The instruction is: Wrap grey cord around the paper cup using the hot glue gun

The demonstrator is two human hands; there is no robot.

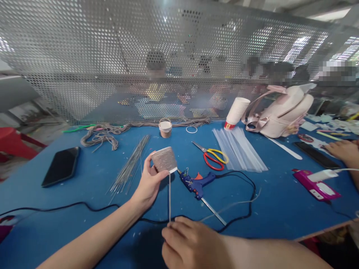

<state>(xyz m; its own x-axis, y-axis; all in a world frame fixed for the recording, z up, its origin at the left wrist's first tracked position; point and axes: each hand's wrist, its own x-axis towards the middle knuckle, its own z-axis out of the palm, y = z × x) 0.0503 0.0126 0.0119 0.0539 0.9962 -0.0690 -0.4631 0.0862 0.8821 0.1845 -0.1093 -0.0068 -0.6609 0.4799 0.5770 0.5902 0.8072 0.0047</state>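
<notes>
My left hand (150,181) is closed around a small paper cup (165,160) wrapped in grey-brown cord, tilted on its side with a white rim showing. From the cup a taut length of cord (169,198) runs down to my right hand (190,241), whose fingers pinch its lower end. Just right of the cup lies a blue hot glue gun (196,184) with a clear glue stick in its back. Scissors (211,155) with red and yellow handles rest beyond it. Left of my left hand is a bundle of thin wires (130,166).
Along the back are loose cord (102,134), a small cord-wrapped bucket (165,129), stacked paper cups (237,112) and a pale backpack (280,108). Clear strips (241,149) and a purple power strip (316,185) lie right; a phone (61,166) left. Another person's hand (343,150) is far right.
</notes>
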